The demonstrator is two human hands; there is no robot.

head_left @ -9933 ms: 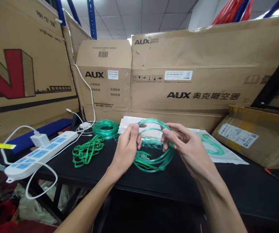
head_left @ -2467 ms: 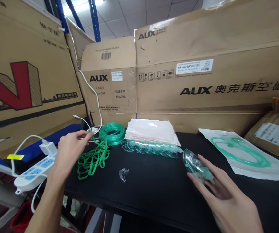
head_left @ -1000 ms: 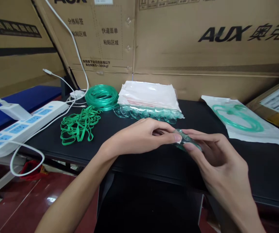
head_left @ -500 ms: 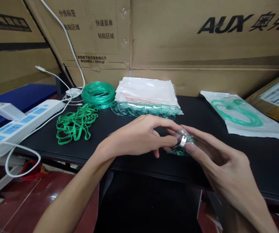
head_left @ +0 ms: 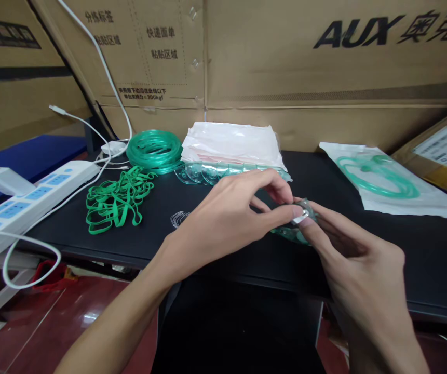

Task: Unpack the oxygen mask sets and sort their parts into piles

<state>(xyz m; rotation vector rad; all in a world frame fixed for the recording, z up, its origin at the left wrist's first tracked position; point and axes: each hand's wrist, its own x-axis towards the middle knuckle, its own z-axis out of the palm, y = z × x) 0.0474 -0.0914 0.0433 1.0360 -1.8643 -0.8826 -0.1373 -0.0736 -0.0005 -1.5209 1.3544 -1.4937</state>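
Both hands meet over the black table [head_left: 402, 259]. My right hand [head_left: 348, 254] cradles a clear green oxygen mask [head_left: 291, 235] from below. My left hand [head_left: 227, 213] pinches a small shiny metal strip [head_left: 303, 214] against the top of the mask, thumb and forefinger closed on it. A few thin metal clips [head_left: 178, 218] lie on the table left of my left hand.
Green elastic straps [head_left: 114, 202] lie in a heap at left, a coil of green tubing [head_left: 153, 149] behind them. A row of masks [head_left: 203, 172] sits under a pile of white bags [head_left: 229, 143]. A bagged tube set [head_left: 379, 179] lies right. A power strip [head_left: 24, 200] is far left; cardboard boxes [head_left: 324, 67] stand behind.
Ten seconds ago both hands held a tubing coil. Since then the right hand picked up a mask and the left hand came over; it now pinches the metal strip on the mask.
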